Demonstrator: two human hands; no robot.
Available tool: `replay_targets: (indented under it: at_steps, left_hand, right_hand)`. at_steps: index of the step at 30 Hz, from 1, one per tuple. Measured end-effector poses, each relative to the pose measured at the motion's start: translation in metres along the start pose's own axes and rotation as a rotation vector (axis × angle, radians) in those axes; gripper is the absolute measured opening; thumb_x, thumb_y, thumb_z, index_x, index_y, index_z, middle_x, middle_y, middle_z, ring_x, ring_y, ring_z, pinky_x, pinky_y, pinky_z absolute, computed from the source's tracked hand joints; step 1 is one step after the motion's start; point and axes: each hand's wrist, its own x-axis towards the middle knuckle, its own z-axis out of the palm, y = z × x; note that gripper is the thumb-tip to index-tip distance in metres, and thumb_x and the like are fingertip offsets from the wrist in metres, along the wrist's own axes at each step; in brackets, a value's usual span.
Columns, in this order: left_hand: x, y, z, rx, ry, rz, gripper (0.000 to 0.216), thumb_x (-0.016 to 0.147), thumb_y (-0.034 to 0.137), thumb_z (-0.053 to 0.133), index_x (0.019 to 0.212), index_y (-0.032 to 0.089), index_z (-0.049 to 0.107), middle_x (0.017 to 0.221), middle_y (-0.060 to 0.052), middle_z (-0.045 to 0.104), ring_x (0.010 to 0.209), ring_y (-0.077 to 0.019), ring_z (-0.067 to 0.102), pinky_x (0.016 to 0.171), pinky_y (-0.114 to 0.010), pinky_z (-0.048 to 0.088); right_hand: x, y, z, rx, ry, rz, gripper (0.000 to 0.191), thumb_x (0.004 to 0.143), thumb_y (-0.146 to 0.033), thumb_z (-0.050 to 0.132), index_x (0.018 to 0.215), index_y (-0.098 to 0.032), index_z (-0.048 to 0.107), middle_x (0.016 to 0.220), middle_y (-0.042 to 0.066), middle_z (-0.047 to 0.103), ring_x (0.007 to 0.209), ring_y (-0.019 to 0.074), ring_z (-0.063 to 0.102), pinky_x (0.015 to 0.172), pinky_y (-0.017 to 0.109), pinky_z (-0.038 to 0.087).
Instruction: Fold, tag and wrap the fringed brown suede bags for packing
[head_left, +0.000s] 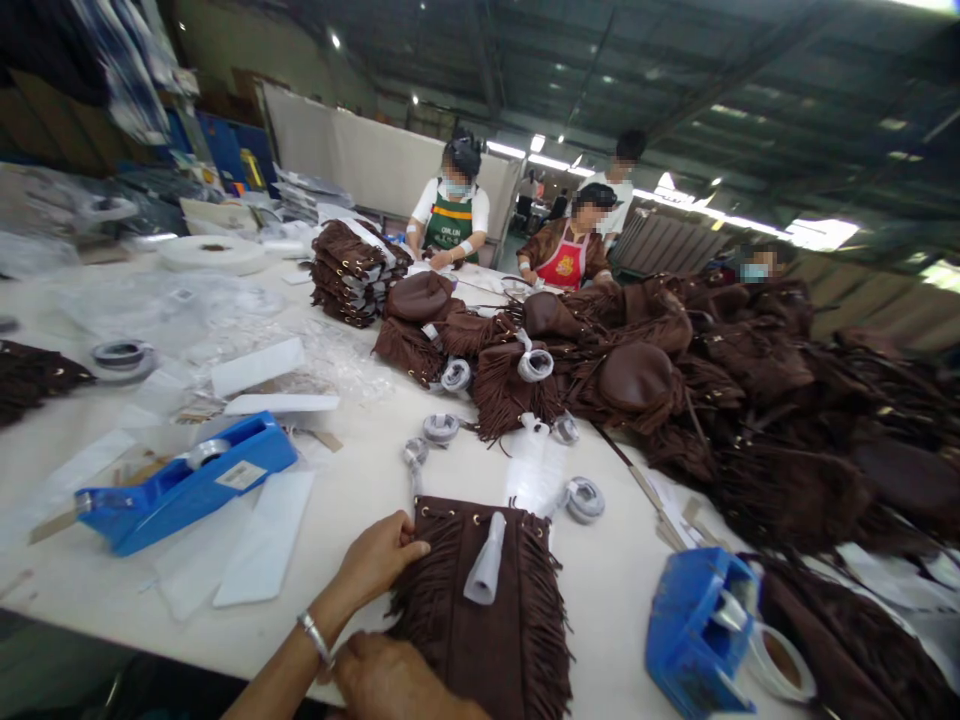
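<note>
A dark brown fringed bag (487, 640) lies flat on the table in front of me, with small gold eyelets along its top edge. My left hand (384, 552), with a metal bangle at the wrist, pinches the bag's upper left edge, thumb on top. A rolled piece of white wrapping (486, 560) rests on the bag's front. Near the lower left side of the bag, my right hand (394, 680) is closed with its fingers curled under, slightly blurred; what they hold is hidden. Wrapped strap coils (583, 500) lie just beyond the bag's top.
Blue tape dispensers stand on the left (187, 480) and right (701, 630). A heap of brown bags (637, 380) covers the right side. Further back are a neat bag stack (352, 275), clear plastic (172, 310) and co-workers (454, 215) across the table.
</note>
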Motion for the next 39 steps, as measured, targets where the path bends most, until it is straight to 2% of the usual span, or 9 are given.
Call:
replay_targets:
  at_steps: [4,9,12,19,24,27,30,33,39]
  left_hand:
    - [-0.002,-0.001,0.006,-0.078,0.031,-0.031,0.013,0.072,0.03,0.064,0.079,0.022,0.056,0.062,0.006,0.057,0.064,-0.0147,0.054,0.063,-0.026,0.032]
    - [-0.005,-0.005,0.014,-0.371,0.045,-0.084,0.019,0.072,0.035,0.063,0.072,0.021,0.051,0.057,0.007,0.051,0.056,-0.0116,0.047,0.057,-0.024,0.033]
    - [-0.011,-0.004,0.015,-0.588,0.01,-0.112,0.029,0.072,0.045,0.066,0.078,0.019,0.053,0.057,0.006,0.051,0.051,-0.0092,0.043,0.05,-0.022,0.029]
    - [-0.019,0.001,0.016,-0.893,0.075,-0.088,0.031,0.079,0.045,0.062,0.09,0.018,0.052,0.096,-0.007,0.065,0.064,-0.0068,0.052,0.051,-0.019,0.037]
    - [-0.027,-0.013,0.015,-0.718,0.122,-0.134,0.031,0.081,0.05,0.055,0.079,0.02,0.049,0.07,0.0,0.058,0.047,-0.0074,0.044,0.043,-0.021,0.032]
    - [-0.033,-0.017,0.008,-0.485,0.242,-0.139,0.027,0.084,0.047,0.052,0.078,0.021,0.049,0.06,0.004,0.052,0.043,-0.0105,0.043,0.044,-0.024,0.033]
    - [-0.032,-0.005,0.008,-0.261,0.344,-0.017,0.023,0.09,0.04,0.045,0.1,0.023,0.055,0.089,-0.002,0.064,0.069,-0.016,0.06,0.068,-0.031,0.049]
    - [-0.025,0.014,0.017,-0.09,0.297,0.161,0.029,0.088,0.028,0.047,0.116,0.028,0.056,0.126,-0.003,0.057,0.108,-0.0187,0.059,0.097,-0.033,0.044]
    - [-0.015,0.014,0.027,0.136,0.237,0.205,0.024,0.089,0.017,0.041,0.106,0.025,0.056,0.112,-0.004,0.06,0.095,-0.0182,0.062,0.087,-0.031,0.045]
  right_hand:
    - [-0.028,0.008,0.006,-0.005,0.021,-0.143,0.016,0.089,-0.036,0.064,0.1,-0.023,0.067,0.08,-0.001,0.068,0.064,0.0137,0.062,0.048,0.02,0.042]
    - [-0.049,0.029,-0.005,-0.213,0.151,0.133,0.019,0.083,-0.033,0.069,0.094,-0.017,0.068,0.091,0.009,0.068,0.081,0.0251,0.063,0.059,0.032,0.049]
    - [-0.046,0.035,0.004,-0.251,0.147,0.169,0.01,0.085,-0.025,0.064,0.088,-0.017,0.069,0.093,0.01,0.066,0.087,0.0271,0.059,0.062,0.035,0.049]
    - [-0.044,0.048,0.025,-0.247,0.193,0.108,0.009,0.085,-0.027,0.067,0.087,-0.019,0.068,0.092,0.007,0.064,0.087,0.0243,0.057,0.06,0.031,0.046]
    - [-0.043,0.056,0.028,-0.271,0.128,0.091,0.022,0.08,-0.038,0.073,0.091,-0.019,0.069,0.097,0.007,0.065,0.089,0.0255,0.057,0.058,0.032,0.047]
    - [-0.042,0.057,0.031,-0.282,0.151,0.074,0.018,0.082,-0.036,0.071,0.09,-0.02,0.069,0.097,0.007,0.065,0.088,0.0249,0.057,0.056,0.031,0.045]
    - [-0.04,0.058,0.037,-0.303,0.211,0.079,0.01,0.083,-0.03,0.069,0.085,-0.02,0.068,0.093,0.007,0.065,0.086,0.0241,0.057,0.054,0.03,0.042]
    - [-0.038,0.061,0.042,-0.319,0.236,0.083,0.008,0.084,-0.027,0.068,0.079,-0.02,0.067,0.089,0.006,0.064,0.082,0.0225,0.056,0.051,0.029,0.039]
    - [-0.038,0.068,0.045,-0.323,0.224,0.054,0.011,0.082,-0.029,0.071,0.08,-0.02,0.067,0.089,0.005,0.064,0.08,0.0217,0.055,0.049,0.028,0.037]
